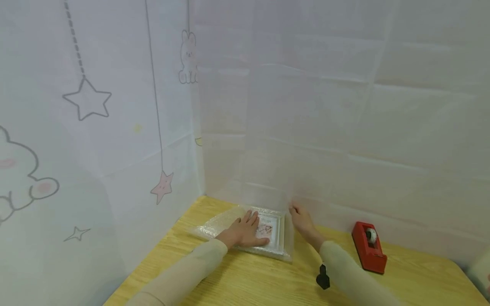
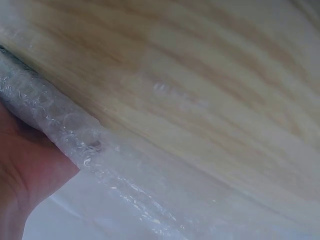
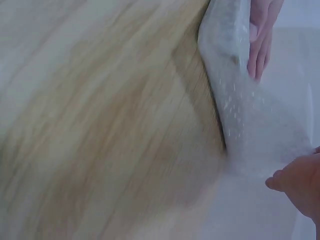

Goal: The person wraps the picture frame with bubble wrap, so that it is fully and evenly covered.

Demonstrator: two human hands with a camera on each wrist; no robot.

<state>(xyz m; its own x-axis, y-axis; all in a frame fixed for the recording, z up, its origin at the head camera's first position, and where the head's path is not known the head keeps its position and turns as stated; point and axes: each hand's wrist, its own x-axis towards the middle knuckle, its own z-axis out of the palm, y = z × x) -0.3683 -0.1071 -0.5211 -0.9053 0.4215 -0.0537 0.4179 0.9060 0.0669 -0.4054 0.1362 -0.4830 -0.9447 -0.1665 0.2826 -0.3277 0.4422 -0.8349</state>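
Observation:
A white picture frame with a small pinkish print lies on the wooden table, on and partly within clear bubble wrap. My left hand rests flat across the frame's left part, fingers spread. To the right of the frame, my right hand pinches the edge of the wrap and holds it lifted. In the right wrist view the bubble wrap stretches from the frame to my right hand. The left wrist view shows the wrap's edge beside my left hand; its fingers are hidden there.
A red tape dispenser with a roll of tape stands on the table to the right. By my right sleeve is a small black object. White sheets printed with stars and animals hang behind and to the left of the table.

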